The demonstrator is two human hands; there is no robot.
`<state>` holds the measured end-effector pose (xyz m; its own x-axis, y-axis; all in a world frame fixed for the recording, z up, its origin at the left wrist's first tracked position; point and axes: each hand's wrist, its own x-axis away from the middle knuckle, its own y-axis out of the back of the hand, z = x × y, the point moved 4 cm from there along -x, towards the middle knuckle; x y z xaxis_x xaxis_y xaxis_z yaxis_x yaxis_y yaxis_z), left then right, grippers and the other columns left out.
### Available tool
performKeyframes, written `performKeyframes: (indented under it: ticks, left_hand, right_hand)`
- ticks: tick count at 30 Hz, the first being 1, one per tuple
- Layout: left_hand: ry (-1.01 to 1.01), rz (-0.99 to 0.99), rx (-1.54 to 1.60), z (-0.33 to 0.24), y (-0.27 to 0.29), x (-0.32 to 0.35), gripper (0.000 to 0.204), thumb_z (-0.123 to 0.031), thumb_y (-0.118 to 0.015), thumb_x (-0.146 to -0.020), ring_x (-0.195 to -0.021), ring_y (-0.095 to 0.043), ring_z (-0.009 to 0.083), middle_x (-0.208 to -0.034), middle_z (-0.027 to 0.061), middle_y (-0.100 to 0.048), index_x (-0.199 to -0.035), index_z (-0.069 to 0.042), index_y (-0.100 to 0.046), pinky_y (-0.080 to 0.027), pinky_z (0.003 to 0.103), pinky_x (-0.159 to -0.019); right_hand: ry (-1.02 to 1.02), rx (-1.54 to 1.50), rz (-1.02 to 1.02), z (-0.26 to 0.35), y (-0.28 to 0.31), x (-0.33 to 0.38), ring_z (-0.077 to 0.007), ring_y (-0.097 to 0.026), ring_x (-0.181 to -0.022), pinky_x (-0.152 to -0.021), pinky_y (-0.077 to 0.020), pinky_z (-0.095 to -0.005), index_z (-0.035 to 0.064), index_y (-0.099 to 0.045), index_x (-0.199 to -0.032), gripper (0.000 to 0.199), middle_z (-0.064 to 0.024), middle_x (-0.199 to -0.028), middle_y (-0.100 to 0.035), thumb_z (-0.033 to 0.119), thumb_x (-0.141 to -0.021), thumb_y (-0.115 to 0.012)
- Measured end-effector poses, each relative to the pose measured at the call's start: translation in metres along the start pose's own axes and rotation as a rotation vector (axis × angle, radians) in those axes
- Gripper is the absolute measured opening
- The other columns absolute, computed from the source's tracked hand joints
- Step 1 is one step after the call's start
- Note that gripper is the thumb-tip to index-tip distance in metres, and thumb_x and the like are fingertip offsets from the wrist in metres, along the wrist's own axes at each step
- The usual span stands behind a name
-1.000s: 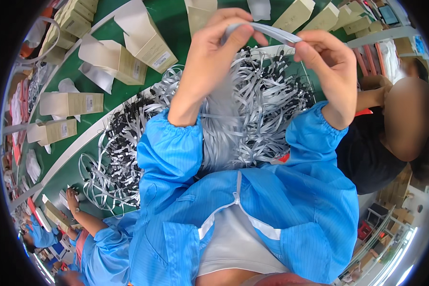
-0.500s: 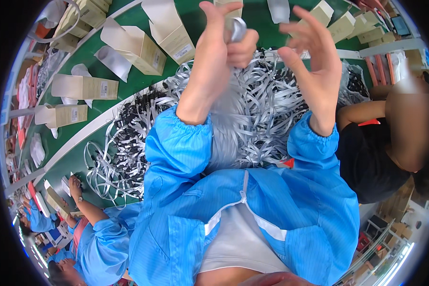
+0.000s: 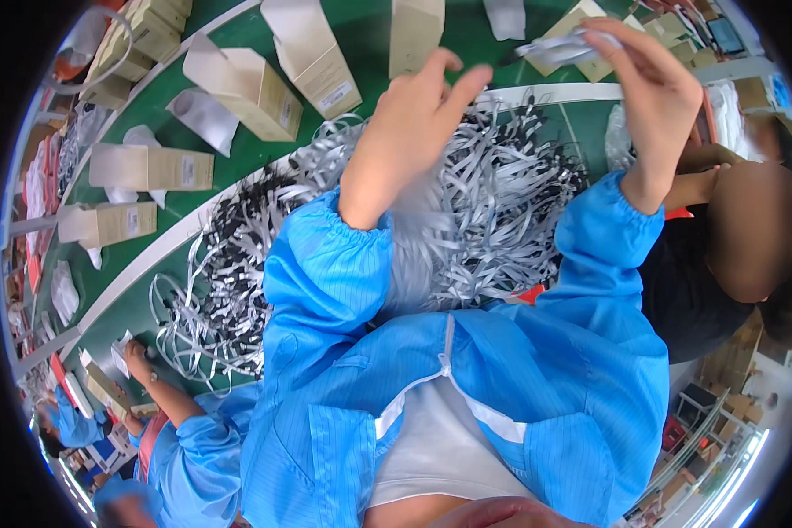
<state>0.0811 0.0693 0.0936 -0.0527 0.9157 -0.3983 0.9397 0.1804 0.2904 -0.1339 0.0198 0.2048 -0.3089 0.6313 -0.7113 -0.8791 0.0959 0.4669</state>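
Observation:
My right hand [image 3: 656, 79] pinches a folded silver-grey strap [image 3: 561, 47] with a dark end, held above the green surface at the far right. To its left, my left hand [image 3: 405, 132] is slightly blurred; its thumb and forefinger are apart and nothing shows between them. Below both hands spreads a large heap of silver-grey straps [image 3: 502, 211] with black ends, reaching close to my jacket. The nearest carton to my left hand is an upright cream one [image 3: 416, 35].
Open cream cartons [image 3: 326, 79] and white translucent pouches [image 3: 204, 119] stand along the green belt [image 3: 163, 97]. A pale rail [image 3: 141, 280] divides belt from worktable. A co-worker in blue [image 3: 189, 449] sits at lower left; a person in black [image 3: 700, 290] is close at right.
The rolled strap has left my left hand, which came down and nearer. My right hand, bare before, has moved to the right and now holds a folded strap.

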Motion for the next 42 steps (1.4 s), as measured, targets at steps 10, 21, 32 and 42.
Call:
performKeyframes:
  ticks: [10,21,32,42]
  left_hand:
    - [0.13,0.151,-0.689,0.094,-0.047,0.0,0.022,-0.022,-0.071,-0.087,-0.09,-0.069,0.0398,-0.088,0.019,-0.071,-0.102,-0.007,-0.067,-0.053,0.049,-0.075]
    - [0.037,0.093,-0.777,0.075,-0.045,-0.004,0.008,-0.018,-0.07,-0.085,-0.089,-0.069,0.0374,-0.086,0.015,-0.071,-0.088,-0.011,-0.072,-0.053,0.048,-0.073]
    - [-0.019,-0.021,0.319,-0.066,0.02,0.023,0.017,-0.014,-0.058,-0.099,-0.069,-0.061,0.0244,-0.077,0.0095,-0.064,-0.111,-0.003,-0.056,-0.046,0.031,-0.065]
    - [-0.047,0.758,-0.145,-0.037,0.041,0.031,0.011,-0.004,-0.056,-0.1,-0.076,-0.069,0.0166,-0.087,0.0082,-0.073,-0.105,-0.003,-0.066,-0.053,0.029,-0.067]
  right_hand:
    - [0.209,0.275,-0.272,-0.063,0.07,-0.093,-0.0109,-0.066,-0.077,-0.07,-0.0517,-0.0249,-0.0054,-0.071,-0.097,0.011,-0.0068,-0.082,-0.071,-0.001,-0.087,-0.072]
    - [-0.05,0.689,0.057,-0.216,0.058,-0.067,-0.0228,-0.072,-0.084,-0.077,-0.0551,-0.0361,0.0008,-0.07,-0.119,0.043,-0.0153,-0.101,-0.076,0.037,-0.095,-0.068]
    - [0.051,-0.465,0.578,0.027,-0.057,0.017,-0.0143,-0.063,-0.097,-0.088,-0.0479,-0.028,0.0008,-0.069,-0.114,0.025,-0.0093,-0.109,-0.071,0.02,-0.101,-0.058]
    - [-0.076,-0.713,0.437,0.005,-0.001,-0.008,-0.0135,-0.06,-0.077,-0.075,-0.0463,-0.0277,0.0007,-0.068,-0.099,0.031,-0.0045,-0.085,-0.063,0.024,-0.106,-0.049]
